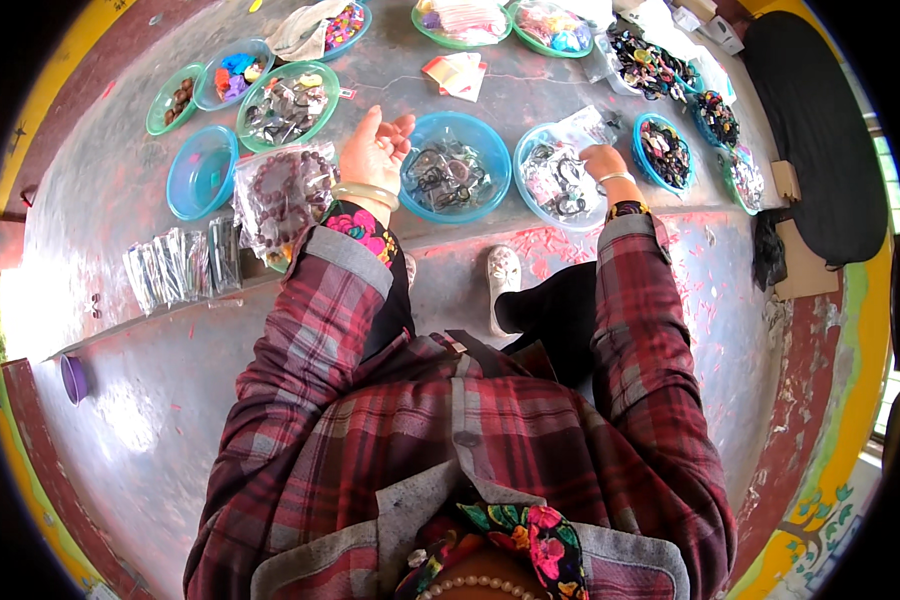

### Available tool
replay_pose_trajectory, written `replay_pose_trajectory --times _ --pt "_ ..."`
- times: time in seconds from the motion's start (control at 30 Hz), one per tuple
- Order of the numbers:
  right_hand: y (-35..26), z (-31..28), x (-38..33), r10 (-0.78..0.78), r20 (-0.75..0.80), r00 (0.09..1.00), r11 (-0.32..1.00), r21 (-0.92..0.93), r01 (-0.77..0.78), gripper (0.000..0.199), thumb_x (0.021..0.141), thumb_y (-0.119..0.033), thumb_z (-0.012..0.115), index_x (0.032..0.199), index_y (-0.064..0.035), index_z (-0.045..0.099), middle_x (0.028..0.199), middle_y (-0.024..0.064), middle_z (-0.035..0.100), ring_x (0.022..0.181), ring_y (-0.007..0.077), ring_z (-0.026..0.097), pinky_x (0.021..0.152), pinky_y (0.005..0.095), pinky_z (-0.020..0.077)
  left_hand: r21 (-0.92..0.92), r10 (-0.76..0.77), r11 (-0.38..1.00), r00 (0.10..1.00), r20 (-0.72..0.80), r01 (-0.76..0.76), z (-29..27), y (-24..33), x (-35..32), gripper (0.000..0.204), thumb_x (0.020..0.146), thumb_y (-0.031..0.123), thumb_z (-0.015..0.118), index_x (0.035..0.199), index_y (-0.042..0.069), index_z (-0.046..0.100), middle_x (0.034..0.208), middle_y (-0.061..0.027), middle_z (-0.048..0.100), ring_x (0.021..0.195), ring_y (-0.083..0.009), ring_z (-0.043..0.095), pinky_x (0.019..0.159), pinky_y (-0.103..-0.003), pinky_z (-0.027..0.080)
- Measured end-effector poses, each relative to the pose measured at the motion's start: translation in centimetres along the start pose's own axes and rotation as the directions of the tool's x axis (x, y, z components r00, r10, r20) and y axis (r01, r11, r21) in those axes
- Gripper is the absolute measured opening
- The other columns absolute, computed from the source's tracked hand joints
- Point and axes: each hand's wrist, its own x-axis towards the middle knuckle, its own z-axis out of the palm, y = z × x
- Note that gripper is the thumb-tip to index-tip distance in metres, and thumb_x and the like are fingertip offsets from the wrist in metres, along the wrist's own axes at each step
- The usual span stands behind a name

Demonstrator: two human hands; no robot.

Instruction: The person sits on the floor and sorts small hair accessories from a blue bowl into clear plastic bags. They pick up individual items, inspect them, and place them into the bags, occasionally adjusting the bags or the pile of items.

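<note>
Left hand hovers open beside blue bowl; right hand dips into another bowl.

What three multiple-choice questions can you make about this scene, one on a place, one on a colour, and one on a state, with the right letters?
1. Where is the right hand?
A. in a blue bowl of dark trinkets
B. on the shoe
C. on the purple cup

2. What colour is the bangle on the left wrist?
A. red
B. pale yellow-green
C. black

3. How is the left hand?
A. clenched in a fist
B. gripping a bag
C. open, fingers spread, holding nothing

Answers:
1 A, the hand reaches down into that bowl at the ledge.
2 B, the ring at the cuff is pale and glossy.
3 C, the palm hangs open between the bead bag and the middle blue bowl.
</note>
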Motion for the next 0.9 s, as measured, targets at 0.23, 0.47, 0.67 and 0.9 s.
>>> replay_pose_trajectory --times 0.23,0.47,0.67,0.9 --pt "-13.3 -0.1 0.5 -0.202 -0.011 0.979 0.9 0.393 0.189 0.018 0.065 -0.024 0.061 0.078 -0.014 0.067 0.079 0.0092 0.063 0.074 0.0276 0.06 0.068 0.0349 0.0478 0.034 0.035 0.999 0.997 -0.075 -0.033 0.3 -0.5 0.0 0.019 0.078 0.022 0.061 0.073 0.006 0.053 0.086 -0.0126 0.061 0.083 -0.0202 0.056 0.069 -0.029 0.041" --pt "-20.9 1.2 2.3 -0.182 0.14 0.973 0.919 0.376 0.118 0.029 0.069 -0.028 0.057 0.089 -0.0095 0.065 0.094 0.0146 0.061 0.09 0.0307 0.058 0.081 0.0384 0.0455 0.093 0.055 0.994 0.997 -0.055 -0.05 0.2 -0.6 -0.1 0.021 0.08 0.025 0.057 0.087 0.006 0.054 0.092 -0.0083 0.06 0.086 -0.018 0.055 0.073 -0.03 0.039" --pt "-23.4 3.2 3.7 -0.082 0.247 0.966 0.927 0.374 -0.017 0.035 0.068 -0.029 0.058 0.096 -0.0078 0.063 0.1 0.0155 0.059 0.094 0.0301 0.056 0.083 0.0371 0.0444 0.111 0.018 0.994 0.999 -0.045 -0.013 0.0 -0.5 -0.1 0.02 0.081 0.026 0.055 0.086 0.006 0.054 0.093 -0.0078 0.06 0.087 -0.017 0.054 0.075 -0.03 0.038" --pt "-24.8 1.2 3.8 -0.319 0.204 0.925 0.912 0.332 0.242 0.033 0.074 -0.029 0.053 0.098 -0.0068 0.061 0.101 0.0154 0.059 0.093 0.0297 0.057 0.079 0.0362 0.0461 0.102 0.024 0.995 0.999 -0.044 -0.019 -0.2 -0.3 -0.2 0.022 0.081 0.027 0.055 0.088 0.006 0.054 0.093 -0.0079 0.06 0.086 -0.0172 0.055 0.075 -0.03 0.038"
